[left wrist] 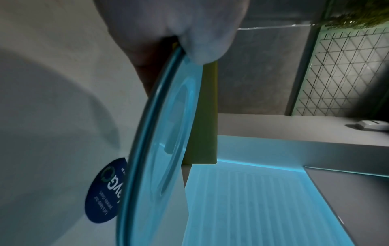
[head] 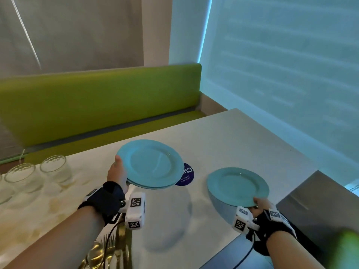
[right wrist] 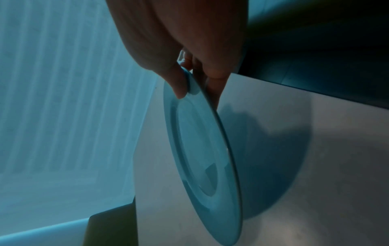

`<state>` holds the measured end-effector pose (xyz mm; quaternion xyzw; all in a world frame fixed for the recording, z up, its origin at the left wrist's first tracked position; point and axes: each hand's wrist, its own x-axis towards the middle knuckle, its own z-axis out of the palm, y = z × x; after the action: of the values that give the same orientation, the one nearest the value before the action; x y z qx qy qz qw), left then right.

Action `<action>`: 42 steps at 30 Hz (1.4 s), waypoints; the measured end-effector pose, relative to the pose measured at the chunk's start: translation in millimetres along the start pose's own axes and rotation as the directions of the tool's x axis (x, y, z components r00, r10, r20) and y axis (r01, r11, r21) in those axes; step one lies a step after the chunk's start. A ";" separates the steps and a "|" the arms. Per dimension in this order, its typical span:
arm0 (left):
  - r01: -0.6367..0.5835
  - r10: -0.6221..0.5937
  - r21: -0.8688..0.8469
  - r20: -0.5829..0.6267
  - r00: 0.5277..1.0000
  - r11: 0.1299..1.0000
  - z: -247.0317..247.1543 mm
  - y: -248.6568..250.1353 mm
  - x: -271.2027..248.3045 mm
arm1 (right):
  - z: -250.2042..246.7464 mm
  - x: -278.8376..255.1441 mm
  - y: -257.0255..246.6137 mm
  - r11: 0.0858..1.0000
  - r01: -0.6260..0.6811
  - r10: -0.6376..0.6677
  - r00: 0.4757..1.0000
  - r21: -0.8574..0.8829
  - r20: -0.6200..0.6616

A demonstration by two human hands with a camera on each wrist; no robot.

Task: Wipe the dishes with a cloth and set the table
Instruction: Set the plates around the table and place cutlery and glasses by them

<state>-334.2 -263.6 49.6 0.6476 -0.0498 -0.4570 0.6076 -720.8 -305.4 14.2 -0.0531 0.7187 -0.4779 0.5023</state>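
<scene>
My left hand [head: 118, 172] grips a small stack of teal plates [head: 150, 164] by the left rim, thumb on top, held above the white table [head: 242, 136]. The left wrist view shows the stack [left wrist: 166, 141] edge-on, at least two plates together, with my thumb [left wrist: 202, 45] on the rim. My right hand [head: 261, 203] pinches a single teal plate [head: 238, 186] by its near rim, low over the table's right side. In the right wrist view that plate [right wrist: 200, 149] hangs just above its shadow, thumb [right wrist: 179, 86] on top and fingers beneath.
Clear drinking glasses [head: 38, 171] stand at the table's left. Gold cutlery [head: 108, 249] lies near the front edge. A round dark blue sticker [head: 186, 177] sits mid-table, partly under the stack. A green bench [head: 97, 101] lies beyond; a grey chair back [head: 318, 200] stands at right.
</scene>
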 end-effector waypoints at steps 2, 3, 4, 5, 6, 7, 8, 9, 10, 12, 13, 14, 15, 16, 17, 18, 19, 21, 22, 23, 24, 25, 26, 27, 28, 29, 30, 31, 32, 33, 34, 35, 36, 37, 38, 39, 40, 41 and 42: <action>0.007 -0.007 0.012 0.011 1.000 1.000 12.2 -5.8 -0.2 | -5.0 21.7 5.7 0.999 -0.041 0.041 0.999 0.019 -0.001; 0.012 -0.013 0.018 0.016 1.000 1.000 17.0 -9.7 1.9 | -6.3 27.0 7.3 0.998 -0.055 0.055 0.999 0.025 0.002; 0.016 -0.016 0.034 0.017 1.000 0.999 21.6 -12.7 2.5 | -7.2 27.6 7.2 0.998 -0.056 0.056 0.998 0.032 0.014; 0.013 -0.014 0.047 0.020 1.000 0.999 25.3 -15.2 3.8 | -7.0 22.0 6.3 0.996 -0.058 0.056 0.998 0.065 0.036; 0.014 -0.016 0.063 0.024 1.000 0.998 29.0 -17.1 3.5 | -6.1 17.0 4.1 0.996 -0.059 0.058 0.998 0.070 0.018; 0.016 -0.018 0.067 0.025 1.000 0.998 32.5 -18.3 2.2 | -5.4 8.9 1.0 0.995 -0.056 0.055 0.998 0.082 0.013; 0.022 -0.025 0.074 0.029 0.999 0.997 35.5 -19.1 1.6 | -6.1 7.1 2.8 0.991 -0.054 0.055 0.998 0.122 -0.005; 0.029 -0.031 0.078 0.031 0.999 0.997 37.9 -20.0 1.1 | -5.6 12.7 4.1 0.989 -0.053 0.051 0.999 0.139 0.016; 0.034 -0.037 0.085 0.034 0.999 0.996 40.0 -20.8 0.2 | -7.1 30.3 9.2 0.991 -0.036 0.032 0.999 0.127 0.032; 0.032 -0.035 0.097 0.027 0.999 0.995 42.0 -21.7 -1.1 | -11.3 67.0 18.2 0.997 -0.033 0.025 0.994 0.070 0.110; 0.031 -0.034 0.103 0.029 0.999 0.994 43.0 -22.6 -1.0 | -14.2 71.3 18.1 0.999 -0.014 0.010 0.992 0.029 0.123; 0.027 -0.032 0.110 0.040 0.999 0.994 44.3 -23.6 -1.4 | -14.8 71.4 16.9 1.000 0.000 -0.002 0.994 0.019 0.108; 0.023 -0.029 0.109 0.053 0.998 0.994 45.0 -24.6 -1.3 | -15.6 68.7 13.0 1.000 0.018 -0.019 0.995 0.014 0.099; 0.024 -0.031 0.105 0.065 0.997 0.994 46.1 -25.5 -3.0 | -15.9 64.0 7.7 0.999 0.032 -0.033 0.994 0.016 0.107; 0.025 -0.032 0.101 0.074 0.997 0.995 47.0 -25.6 -5.0 | -16.3 64.5 3.9 0.999 0.047 -0.048 0.992 0.007 0.113; 0.029 -0.037 0.099 0.080 0.996 0.995 48.0 -25.9 -7.1 | -19.5 75.0 4.8 0.998 0.054 -0.051 0.994 -0.028 0.102; 0.035 -0.043 0.094 0.083 0.996 0.995 48.6 -27.0 -8.1 | -26.2 112.1 13.0 0.996 0.083 -0.081 0.993 -0.025 0.081; 0.033 -0.042 0.094 0.090 0.995 0.995 49.5 -30.0 -8.8 | -33.8 158.3 16.7 0.998 0.067 -0.066 0.993 -0.012 0.103; 0.027 -0.035 0.094 0.090 0.995 0.995 49.9 -30.8 -9.6 | -33.8 152.7 11.2 0.998 0.058 -0.056 0.994 -0.021 0.091; 0.022 -0.030 0.092 0.090 0.996 0.995 50.3 -31.2 -10.2 | -30.8 132.8 2.2 0.998 0.057 -0.055 0.996 -0.023 0.072; 0.021 -0.030 0.094 0.091 0.995 0.995 50.9 -32.4 -10.3 | -29.4 119.4 -6.6 0.998 0.064 -0.062 0.995 -0.019 0.078; 0.018 -0.027 0.092 0.091 0.996 0.996 51.5 -33.9 -11.1 | -27.2 98.8 -13.4 0.996 0.084 -0.083 0.993 -0.019 0.081; 0.013 -0.022 0.097 0.096 0.995 0.995 52.5 -35.1 -11.9 | -26.7 95.9 -16.2 0.996 0.086 -0.083 0.992 -0.022 0.096; 0.007 -0.017 0.104 0.098 0.995 0.995 53.0 -36.1 -12.8 | -24.5 89.2 -17.6 0.996 0.085 -0.083 0.993 -0.019 0.078; 0.008 -0.019 0.107 0.103 0.995 0.994 54.2 -36.8 -14.1 | -21.9 80.7 -20.6 0.995 0.092 -0.090 0.994 -0.032 0.064; 0.014 -0.025 0.107 0.106 0.994 0.994 55.5 -38.1 -14.5 | -19.2 76.6 -21.3 0.992 0.116 -0.114 0.993 -0.057 0.040; 0.021 -0.034 0.113 0.110 0.993 0.993 57.0 -39.7 -14.9 | -17.3 71.5 -23.3 0.980 0.153 -0.150 0.988 -0.128 0.036; 0.028 -0.041 0.119 0.114 0.993 0.993 58.7 -40.9 -16.4 | -13.4 66.5 -24.0 0.957 0.187 -0.187 0.982 -0.220 0.021; 0.035 -0.050 0.122 0.118 0.992 0.992 60.3 -42.0 -17.8 | -8.8 63.0 -24.2 0.927 0.218 -0.222 0.975 -0.304 0.022; 0.046 -0.060 0.118 0.124 0.990 0.992 62.4 -43.0 -19.9 | -3.6 62.0 -23.2 0.892 0.253 -0.264 0.964 -0.374 0.023; 0.057 -0.072 0.111 0.134 0.988 0.992 64.9 -44.4 -21.6 | 2.0 58.1 -21.7 0.848 0.289 -0.307 0.951 -0.445 0.034; 0.066 -0.081 0.103 0.144 0.986 0.992 67.7 -45.5 -24.3 | 7.9 51.9 -20.4 0.791 0.317 -0.346 0.937 -0.523 0.046; 0.072 -0.087 0.102 0.154 0.984 0.992 70.5 -46.5 -26.9 | 12.8 49.0 -18.4 0.734 0.338 -0.377 0.924 -0.590 0.060; 0.072 -0.087 0.100 0.157 0.984 0.992 73.1 -47.6 -29.3 | 17.1 45.1 -14.7 0.684 0.337 -0.386 0.920 -0.647 0.071; 0.073 -0.088 0.097 0.159 0.983 0.993 75.6 -48.8 -31.6 | 20.2 40.9 -9.4 0.663 0.312 -0.366 0.928 -0.681 0.069; 0.073 -0.087 0.095 0.161 0.983 0.993 78.1 -49.9 -33.4 | 23.1 39.7 -2.7 0.667 0.292 -0.333 0.940 -0.685 0.076; 0.074 -0.089 0.095 0.164 0.982 0.993 79.6 -51.3 -34.7 | 26.2 37.5 4.3 0.686 0.277 -0.286 0.953 -0.673 0.101; 0.076 -0.090 0.092 0.163 0.983 0.993 81.0 -52.4 -35.5 | 30.1 35.2 11.0 0.714 0.281 -0.235 0.959 -0.642 0.159; 0.077 -0.090 0.087 0.157 0.983 0.993 81.7 -53.5 -35.5 | 34.9 32.7 16.4 0.757 0.285 -0.179 0.956 -0.588 0.233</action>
<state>-434.2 -288.4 36.6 0.6343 -0.0897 -0.5305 0.5552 -703.2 -336.8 -21.2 -0.3412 0.7793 -0.2701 0.4510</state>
